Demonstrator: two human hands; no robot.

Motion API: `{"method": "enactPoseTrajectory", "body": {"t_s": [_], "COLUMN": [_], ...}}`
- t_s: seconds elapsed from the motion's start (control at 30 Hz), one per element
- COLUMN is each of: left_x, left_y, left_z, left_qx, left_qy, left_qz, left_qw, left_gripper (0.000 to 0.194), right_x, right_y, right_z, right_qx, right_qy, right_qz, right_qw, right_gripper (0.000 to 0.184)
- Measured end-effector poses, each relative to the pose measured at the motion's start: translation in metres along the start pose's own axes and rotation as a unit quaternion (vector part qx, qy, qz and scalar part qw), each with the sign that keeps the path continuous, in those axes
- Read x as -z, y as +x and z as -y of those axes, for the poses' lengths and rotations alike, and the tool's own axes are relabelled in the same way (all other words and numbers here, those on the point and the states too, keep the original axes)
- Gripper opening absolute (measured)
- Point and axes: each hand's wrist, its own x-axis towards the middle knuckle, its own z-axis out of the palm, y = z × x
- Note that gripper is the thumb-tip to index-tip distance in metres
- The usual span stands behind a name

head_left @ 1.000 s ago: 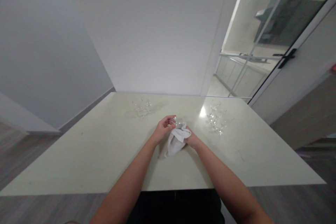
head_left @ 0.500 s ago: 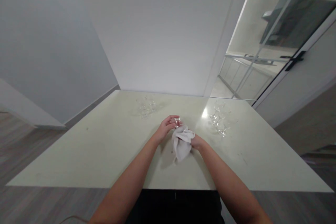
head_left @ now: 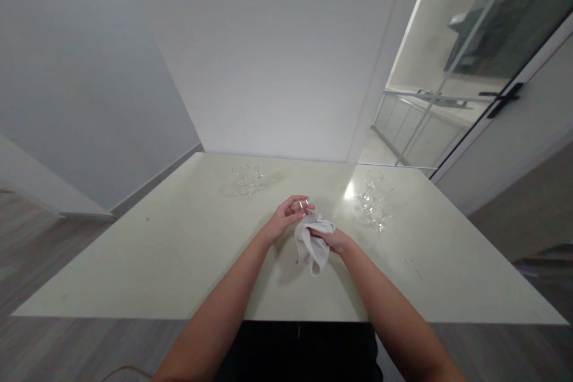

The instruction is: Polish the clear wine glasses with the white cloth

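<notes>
From my end, I've got the clear glass [head_left: 303, 205] pinched between left hand [head_left: 283, 217] thumb and fingers, white cloth [head_left: 306, 247] clutched in my right hand [head_left: 336, 240] right by its near end.

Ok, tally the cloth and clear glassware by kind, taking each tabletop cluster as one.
Pale cloth: 1
Glass in the left hand: 1
Clear glassware clusters: 2 (pieces in each too faint to count)
Total: 4
</notes>
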Motion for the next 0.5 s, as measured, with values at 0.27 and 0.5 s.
{"method": "enactPoseTrajectory", "body": {"t_s": [0.27,0.5], "left_x": [0.0,-0.001], "left_y": [0.006,0.005], "left_z": [0.007,0.003], "left_qx": [0.008,-0.012], "left_qy": [0.102,0.1], "left_qz": [-0.124,-0.142], "left_qw": [0.987,0.985], "left_gripper": [0.054,0.054], "right_x": [-0.012,-0.007], "right_y": [0.012,0.015], "right_z": [0.011,-0.001], "right_qx": [0.165,0.194], "right_qy": [-0.084,-0.092], "right_qz": [-0.058,-0.073], "right_qw": [0.981,0.974], "right_gripper": [0.032,0.039]}}
